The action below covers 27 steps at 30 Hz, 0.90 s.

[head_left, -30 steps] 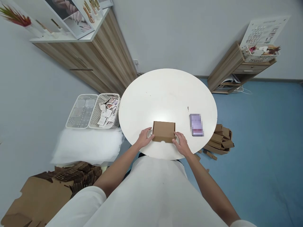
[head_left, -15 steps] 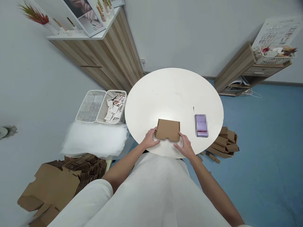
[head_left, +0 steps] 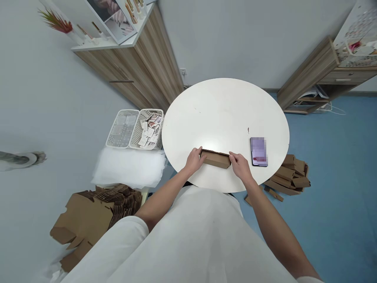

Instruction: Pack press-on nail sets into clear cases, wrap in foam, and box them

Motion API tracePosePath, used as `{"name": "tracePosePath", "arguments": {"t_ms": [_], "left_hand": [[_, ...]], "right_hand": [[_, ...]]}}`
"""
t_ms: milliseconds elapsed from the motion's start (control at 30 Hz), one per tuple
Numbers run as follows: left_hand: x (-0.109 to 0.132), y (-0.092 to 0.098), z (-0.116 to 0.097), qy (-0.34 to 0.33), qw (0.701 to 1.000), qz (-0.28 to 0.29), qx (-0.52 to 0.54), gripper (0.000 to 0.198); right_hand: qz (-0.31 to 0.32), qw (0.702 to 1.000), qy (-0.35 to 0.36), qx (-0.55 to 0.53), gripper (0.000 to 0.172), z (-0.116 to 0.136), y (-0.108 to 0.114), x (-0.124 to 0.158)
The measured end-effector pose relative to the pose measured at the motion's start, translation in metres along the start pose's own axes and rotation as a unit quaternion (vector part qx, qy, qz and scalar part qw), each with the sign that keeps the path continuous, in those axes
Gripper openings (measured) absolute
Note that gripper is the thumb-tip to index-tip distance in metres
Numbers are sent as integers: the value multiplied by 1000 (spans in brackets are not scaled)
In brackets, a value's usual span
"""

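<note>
Two bare hands: both grasping; I see the left hand point(head_left: 194, 160) closed on the left end of the box, its thumb on the front, and the right hand point(head_left: 240, 165) pinching the upper right corner.
Small brown cardboard box point(head_left: 216, 160): over the near part of the table, tilted, a long narrow side showing; from here I cannot tell whether its underside touches the top.
Smooth white oval table point(head_left: 225, 118): my landmark.
Flat rectangular phone with a pixelated purple screen point(head_left: 258, 151): on the table's right part, apart from the right hand.
White perforated plastic basket point(head_left: 136, 137): just left of the table, holding small printed paper cards point(head_left: 149, 133).
Stack of thin white translucent sheets point(head_left: 129, 167): left of the table, nearer me than the basket.
Heap of folded brown cardboard pieces point(head_left: 290, 177): right of the table, on the blue floor point(head_left: 332, 165).
</note>
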State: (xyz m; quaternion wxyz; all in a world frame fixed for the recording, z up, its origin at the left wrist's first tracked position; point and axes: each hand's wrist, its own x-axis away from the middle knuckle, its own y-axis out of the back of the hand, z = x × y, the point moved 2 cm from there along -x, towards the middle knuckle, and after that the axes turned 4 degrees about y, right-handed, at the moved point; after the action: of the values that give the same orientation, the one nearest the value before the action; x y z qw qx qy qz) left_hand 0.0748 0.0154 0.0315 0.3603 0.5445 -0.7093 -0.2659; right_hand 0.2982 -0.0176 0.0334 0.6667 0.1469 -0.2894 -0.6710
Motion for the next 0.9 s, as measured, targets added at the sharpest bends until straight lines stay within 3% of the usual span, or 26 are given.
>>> {"name": "tracePosePath", "arguments": {"t_ms": [333,667,900], "left_hand": [[8,9,1,-27,998,-3,49,45],[3,6,22,90,972,66,208,44],[5,-4,33,82,957,146,237,50]], "right_hand": [[31,990,-32,-133,42,-7,-1,7],[77,966,-107,-222,48,-11,0,14],[112,961,-140,-209,48,-22,-12,16]]}}
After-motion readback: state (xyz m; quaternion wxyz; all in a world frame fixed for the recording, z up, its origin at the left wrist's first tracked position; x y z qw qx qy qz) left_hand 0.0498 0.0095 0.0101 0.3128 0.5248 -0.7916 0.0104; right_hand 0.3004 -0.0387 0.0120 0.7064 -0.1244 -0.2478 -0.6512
